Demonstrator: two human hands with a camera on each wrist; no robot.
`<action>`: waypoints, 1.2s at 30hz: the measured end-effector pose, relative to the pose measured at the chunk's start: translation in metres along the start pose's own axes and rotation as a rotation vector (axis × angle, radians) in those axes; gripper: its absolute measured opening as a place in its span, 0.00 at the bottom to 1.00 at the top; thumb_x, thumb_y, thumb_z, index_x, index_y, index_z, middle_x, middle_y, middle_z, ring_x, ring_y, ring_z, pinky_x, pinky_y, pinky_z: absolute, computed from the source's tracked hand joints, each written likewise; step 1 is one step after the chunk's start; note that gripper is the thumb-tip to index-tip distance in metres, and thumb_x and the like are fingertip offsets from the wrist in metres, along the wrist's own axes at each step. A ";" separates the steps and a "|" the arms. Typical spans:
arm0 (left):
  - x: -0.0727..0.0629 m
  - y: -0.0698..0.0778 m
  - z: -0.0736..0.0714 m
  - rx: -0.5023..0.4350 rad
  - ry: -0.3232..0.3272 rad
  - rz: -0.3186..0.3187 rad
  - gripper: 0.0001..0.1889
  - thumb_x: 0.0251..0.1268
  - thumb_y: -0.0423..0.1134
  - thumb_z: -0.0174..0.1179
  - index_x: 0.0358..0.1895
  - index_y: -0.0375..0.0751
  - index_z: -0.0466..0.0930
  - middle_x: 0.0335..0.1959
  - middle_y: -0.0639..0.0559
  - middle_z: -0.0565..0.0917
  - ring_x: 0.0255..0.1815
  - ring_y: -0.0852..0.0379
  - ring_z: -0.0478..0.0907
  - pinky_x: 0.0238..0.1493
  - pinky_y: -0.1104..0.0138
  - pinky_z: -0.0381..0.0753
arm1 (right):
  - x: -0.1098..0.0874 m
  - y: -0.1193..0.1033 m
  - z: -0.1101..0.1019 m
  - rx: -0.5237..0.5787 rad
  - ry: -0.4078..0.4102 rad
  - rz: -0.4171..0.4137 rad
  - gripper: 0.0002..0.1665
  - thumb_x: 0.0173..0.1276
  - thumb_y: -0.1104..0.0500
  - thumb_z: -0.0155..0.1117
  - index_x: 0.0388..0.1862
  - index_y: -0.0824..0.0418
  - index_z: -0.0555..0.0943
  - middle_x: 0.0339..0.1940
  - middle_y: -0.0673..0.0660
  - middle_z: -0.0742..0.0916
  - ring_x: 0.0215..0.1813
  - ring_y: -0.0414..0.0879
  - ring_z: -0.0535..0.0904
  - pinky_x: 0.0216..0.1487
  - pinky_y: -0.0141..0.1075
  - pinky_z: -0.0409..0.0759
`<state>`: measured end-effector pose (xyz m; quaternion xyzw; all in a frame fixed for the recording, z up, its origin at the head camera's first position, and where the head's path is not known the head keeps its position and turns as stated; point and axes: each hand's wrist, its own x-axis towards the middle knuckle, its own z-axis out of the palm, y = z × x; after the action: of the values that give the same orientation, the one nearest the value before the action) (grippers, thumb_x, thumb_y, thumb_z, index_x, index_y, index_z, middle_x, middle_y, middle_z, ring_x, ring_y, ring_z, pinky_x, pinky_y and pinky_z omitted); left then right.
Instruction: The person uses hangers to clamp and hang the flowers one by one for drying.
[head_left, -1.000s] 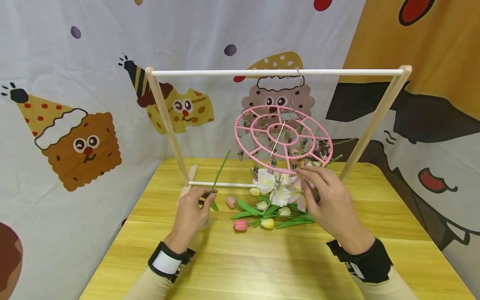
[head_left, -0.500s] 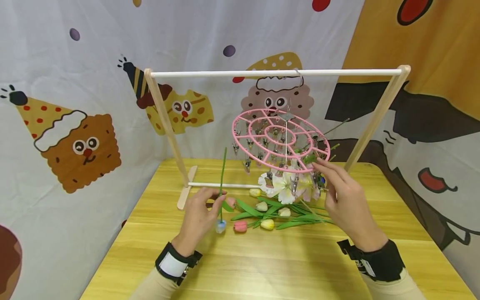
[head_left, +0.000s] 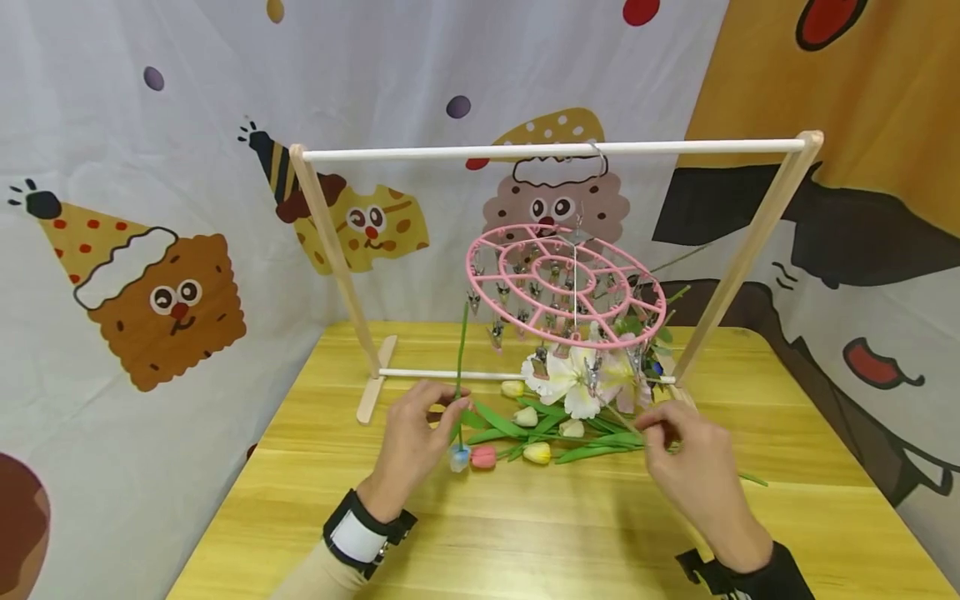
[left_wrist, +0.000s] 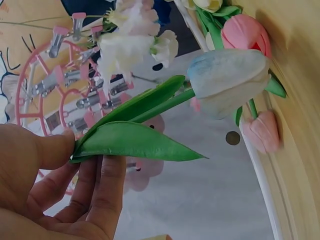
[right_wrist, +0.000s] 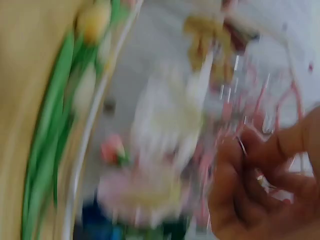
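Observation:
My left hand (head_left: 420,442) pinches an artificial tulip by its green stem and leaves. Its pale blue-white bloom (left_wrist: 227,82) points down in the head view, the stem standing up above the fingers. A pink round drying rack (head_left: 566,287) with metal clips hangs in front of me. Large white flowers (head_left: 573,379) hang from its clips, bloom down. My right hand (head_left: 697,475) is below the rack's right side, thumb and forefinger together at the end of a thin brownish stem (head_left: 618,417). The right wrist view is blurred there.
A wooden frame with a white top bar (head_left: 450,153) carries the rack by a hook. Several tulips, pink (head_left: 483,457), yellow (head_left: 537,452) and white, lie with green leaves on the wooden table (head_left: 525,533). A printed cloth (head_left: 420,67) hangs behind.
My right hand has come down from the rack's rim to the thin stem's end. The rack has turned and swayed. My left hand has moved right with the tulip, its bloom now beside the pink one.

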<state>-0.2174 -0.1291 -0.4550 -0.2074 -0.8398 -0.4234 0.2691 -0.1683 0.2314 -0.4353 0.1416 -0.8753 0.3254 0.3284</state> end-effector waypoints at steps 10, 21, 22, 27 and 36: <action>-0.004 0.003 0.013 -0.030 0.004 0.014 0.03 0.79 0.32 0.77 0.49 0.41 0.95 0.46 0.47 0.94 0.45 0.52 0.96 0.43 0.67 0.98 | 0.011 -0.077 0.066 0.294 -0.181 -0.197 0.39 0.83 0.72 0.71 0.89 0.65 0.73 0.78 0.62 0.89 0.68 0.55 0.93 0.65 0.47 0.96; -0.001 0.015 0.019 -0.090 -0.023 -0.009 0.04 0.82 0.34 0.76 0.52 0.41 0.95 0.49 0.47 0.94 0.47 0.53 0.95 0.46 0.67 0.98 | 0.028 -0.076 0.062 0.223 0.066 -0.071 0.31 0.81 0.74 0.72 0.79 0.69 0.80 0.69 0.63 0.90 0.50 0.49 0.91 0.57 0.21 0.87; 0.000 0.016 0.019 -0.096 -0.020 -0.005 0.04 0.82 0.35 0.76 0.52 0.41 0.95 0.49 0.47 0.95 0.47 0.53 0.95 0.46 0.67 0.98 | 0.030 -0.075 0.060 0.215 0.072 -0.067 0.30 0.80 0.74 0.73 0.78 0.69 0.81 0.68 0.63 0.90 0.49 0.49 0.91 0.56 0.21 0.86; 0.003 0.021 0.019 -0.121 -0.013 0.008 0.05 0.82 0.36 0.75 0.52 0.40 0.95 0.49 0.47 0.94 0.47 0.52 0.95 0.45 0.67 0.98 | 0.037 -0.067 0.056 0.181 0.083 -0.065 0.27 0.78 0.73 0.76 0.74 0.69 0.84 0.64 0.65 0.92 0.44 0.49 0.92 0.51 0.20 0.86; 0.007 0.030 0.025 -0.147 -0.001 0.063 0.06 0.78 0.33 0.78 0.51 0.39 0.94 0.47 0.45 0.94 0.45 0.51 0.94 0.41 0.71 0.96 | 0.048 -0.055 0.054 0.171 0.038 -0.058 0.26 0.79 0.66 0.81 0.72 0.65 0.86 0.61 0.61 0.95 0.42 0.49 0.92 0.45 0.32 0.90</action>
<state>-0.2123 -0.0909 -0.4449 -0.2530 -0.7998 -0.4751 0.2659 -0.2044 0.1528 -0.4080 0.1880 -0.8336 0.3919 0.3409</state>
